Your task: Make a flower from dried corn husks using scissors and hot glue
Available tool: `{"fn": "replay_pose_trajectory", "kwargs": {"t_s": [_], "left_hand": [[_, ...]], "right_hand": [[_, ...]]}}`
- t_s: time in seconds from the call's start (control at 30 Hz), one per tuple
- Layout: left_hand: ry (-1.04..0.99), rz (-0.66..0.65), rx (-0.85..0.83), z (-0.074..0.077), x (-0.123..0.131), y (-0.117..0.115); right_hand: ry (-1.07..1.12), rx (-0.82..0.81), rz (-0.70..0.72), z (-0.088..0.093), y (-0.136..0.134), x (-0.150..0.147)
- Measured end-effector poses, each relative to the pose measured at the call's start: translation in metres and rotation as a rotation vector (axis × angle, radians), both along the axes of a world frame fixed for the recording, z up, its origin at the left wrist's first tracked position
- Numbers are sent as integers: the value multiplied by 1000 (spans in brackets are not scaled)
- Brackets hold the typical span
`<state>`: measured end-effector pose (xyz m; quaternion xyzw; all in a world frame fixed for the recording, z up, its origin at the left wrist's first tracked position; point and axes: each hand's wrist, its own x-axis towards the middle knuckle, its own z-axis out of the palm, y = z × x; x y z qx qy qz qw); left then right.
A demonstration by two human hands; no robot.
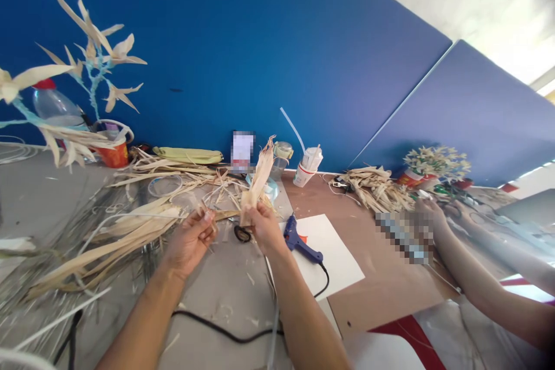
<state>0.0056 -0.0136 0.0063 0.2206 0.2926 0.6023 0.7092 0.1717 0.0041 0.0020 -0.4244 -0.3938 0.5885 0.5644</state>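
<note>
A tall, flat blue partition panel bounds the table's far edge. Between my forearms the smooth grey tabletop gives me room, crossed by a thin black cable; to the right, a blue plastic glue gun lies on a white paper sheet. My right hand clamps the base of a pale dried corn husk, which rises tilted above the fingers. My left hand has its fingertips pinched together, on what I cannot tell.

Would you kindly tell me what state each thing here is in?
Left hand: fingers pinched, contents unclear
Right hand: gripping the husk
Husk: dry, pointing upward
Glue gun: lying on paper, power unclear
Paper: lying flat
Bottle: red cap on
White cup: standing
</note>
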Motion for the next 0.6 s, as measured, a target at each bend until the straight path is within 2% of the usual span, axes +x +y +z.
{"fn": "replay_pose_trajectory", "kwargs": {"t_s": [0.1, 0.17, 0.2, 0.27, 0.33, 0.4, 0.47, 0.6], "left_hand": [[67, 34, -9, 0, 3, -1], [81, 37, 0, 0, 3, -1], [84, 38, 2, 0, 2, -1], [82, 39, 8, -1, 1, 0], [77, 33, 13, -2, 1, 1], [79, 24, 25, -3, 1, 3], [90, 11, 45, -4, 2, 3], [119, -1, 84, -4, 4, 3]], "right_hand": [[-383, 242, 88, 4, -7, -8], [-649, 370, 15, 10, -9, -6], [-752, 378, -48, 12, -9, -2], [-926, 286, -151, 17, -7, 8], [-1112, 120, -153, 21, -6, 18], [-1312, -19, -49, 24, -7, 24], [-1489, -92, 88, 26, -10, 24], [-1691, -75, 239, 26, -17, 18]]}}
